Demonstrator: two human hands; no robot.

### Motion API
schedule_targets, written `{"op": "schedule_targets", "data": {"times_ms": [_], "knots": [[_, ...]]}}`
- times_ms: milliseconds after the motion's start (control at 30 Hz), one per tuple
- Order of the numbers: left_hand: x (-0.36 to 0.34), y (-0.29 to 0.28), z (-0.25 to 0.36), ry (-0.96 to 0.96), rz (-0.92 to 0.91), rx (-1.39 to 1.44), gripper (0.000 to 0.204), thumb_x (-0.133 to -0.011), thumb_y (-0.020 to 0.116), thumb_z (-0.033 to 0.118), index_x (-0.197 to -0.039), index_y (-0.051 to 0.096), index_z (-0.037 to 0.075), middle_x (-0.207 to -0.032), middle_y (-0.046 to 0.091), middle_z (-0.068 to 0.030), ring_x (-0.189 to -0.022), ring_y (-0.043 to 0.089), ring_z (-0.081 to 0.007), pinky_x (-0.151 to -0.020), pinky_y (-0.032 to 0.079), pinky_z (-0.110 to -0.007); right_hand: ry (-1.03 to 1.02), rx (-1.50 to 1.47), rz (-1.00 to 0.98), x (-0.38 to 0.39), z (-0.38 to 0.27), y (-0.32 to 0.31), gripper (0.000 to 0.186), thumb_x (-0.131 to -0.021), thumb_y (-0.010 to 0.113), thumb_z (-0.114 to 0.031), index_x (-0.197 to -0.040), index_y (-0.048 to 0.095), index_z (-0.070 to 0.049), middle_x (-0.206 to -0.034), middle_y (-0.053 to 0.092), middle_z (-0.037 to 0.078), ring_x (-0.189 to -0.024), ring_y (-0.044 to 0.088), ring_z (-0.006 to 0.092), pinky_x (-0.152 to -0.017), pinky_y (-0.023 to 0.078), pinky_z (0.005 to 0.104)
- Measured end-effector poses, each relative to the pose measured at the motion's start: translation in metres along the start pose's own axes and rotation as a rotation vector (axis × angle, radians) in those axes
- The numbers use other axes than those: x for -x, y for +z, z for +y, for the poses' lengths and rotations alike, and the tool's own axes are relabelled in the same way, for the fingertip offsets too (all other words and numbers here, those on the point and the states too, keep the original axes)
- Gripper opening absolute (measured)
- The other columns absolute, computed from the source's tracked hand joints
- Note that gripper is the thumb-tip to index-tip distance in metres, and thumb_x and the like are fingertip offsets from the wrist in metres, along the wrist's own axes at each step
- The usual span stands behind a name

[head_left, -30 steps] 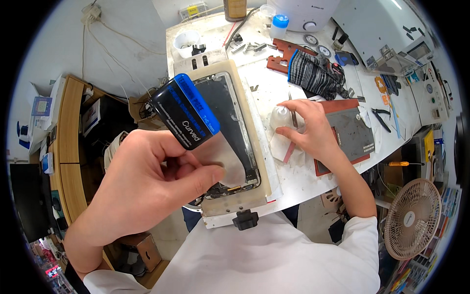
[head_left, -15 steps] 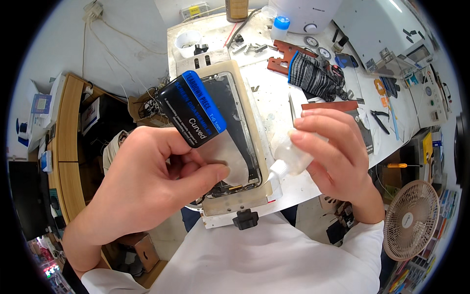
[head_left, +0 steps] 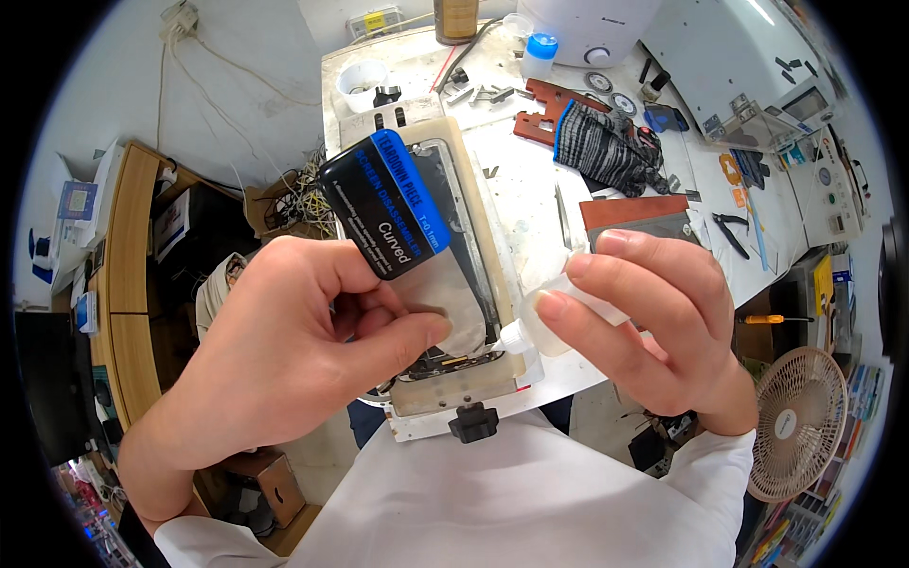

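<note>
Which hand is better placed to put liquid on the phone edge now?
The right hand, probably. It holds the small squeeze bottle, whose nozzle points at the phone in the jig. The left hand is occupied with the black-and-blue pry card.

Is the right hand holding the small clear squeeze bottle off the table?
Yes, the right hand grips the small clear squeeze bottle raised, nozzle toward the phone fixture.

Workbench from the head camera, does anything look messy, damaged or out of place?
Nothing looks spilled. The phone in the beige clamp frame has its glass partly lifted by the black and blue pry card. Tangled cables hang off the bench's left edge.
</note>
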State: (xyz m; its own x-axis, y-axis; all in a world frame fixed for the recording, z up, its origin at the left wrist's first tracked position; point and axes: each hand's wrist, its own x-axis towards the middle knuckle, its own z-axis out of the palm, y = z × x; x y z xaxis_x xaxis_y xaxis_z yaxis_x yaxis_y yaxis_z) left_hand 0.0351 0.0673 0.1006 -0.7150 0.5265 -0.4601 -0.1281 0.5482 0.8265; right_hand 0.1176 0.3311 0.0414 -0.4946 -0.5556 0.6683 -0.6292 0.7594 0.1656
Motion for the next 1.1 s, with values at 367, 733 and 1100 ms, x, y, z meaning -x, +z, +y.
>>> {"op": "schedule_targets", "data": {"times_ms": [367, 733, 1100], "knots": [[-0.0018, -0.0002, 0.0001, 0.043, -0.019, -0.011, 0.011, -0.092, 0.074, -0.002, -0.103, 0.075, -0.005, -0.083, 0.07, 0.0012, -0.071, 0.055, 0.0012, -0.059, 0.042, -0.017, -0.046, 0.041, 0.027, 0.001, 0.0009, 0.0021, 0.038, -0.08, 0.085, -0.015, -0.117, 0.077, -0.021, -0.117, 0.068, 0.002, -0.108, 0.063, 0.0223, -0.079, 0.058, 0.0309], [-0.0003, -0.0019, 0.0008, 0.054, -0.027, -0.039, 0.012, -0.092, 0.074, -0.002, -0.104, 0.075, -0.004, -0.082, 0.069, 0.0025, -0.072, 0.055, 0.0006, -0.061, 0.042, -0.018, -0.057, 0.031, 0.018, -0.0037, -0.0001, 0.0009, 0.037, -0.081, 0.085, -0.014, -0.117, 0.077, -0.019, -0.117, 0.068, 0.003, -0.107, 0.063, 0.0223, -0.079, 0.058, 0.0312], [-0.0009, -0.0026, 0.002, 0.045, -0.031, -0.074, 0.013, -0.093, 0.074, -0.002, -0.105, 0.075, -0.005, -0.086, 0.071, 0.0005, -0.073, 0.056, 0.0004, -0.061, 0.044, -0.017, -0.002, 0.024, -0.04, 0.0004, -0.0003, -0.0042, 0.037, -0.08, 0.081, -0.011, -0.117, 0.076, -0.017, -0.117, 0.067, 0.005, -0.109, 0.063, 0.0246, -0.083, 0.058, 0.0317]]}}
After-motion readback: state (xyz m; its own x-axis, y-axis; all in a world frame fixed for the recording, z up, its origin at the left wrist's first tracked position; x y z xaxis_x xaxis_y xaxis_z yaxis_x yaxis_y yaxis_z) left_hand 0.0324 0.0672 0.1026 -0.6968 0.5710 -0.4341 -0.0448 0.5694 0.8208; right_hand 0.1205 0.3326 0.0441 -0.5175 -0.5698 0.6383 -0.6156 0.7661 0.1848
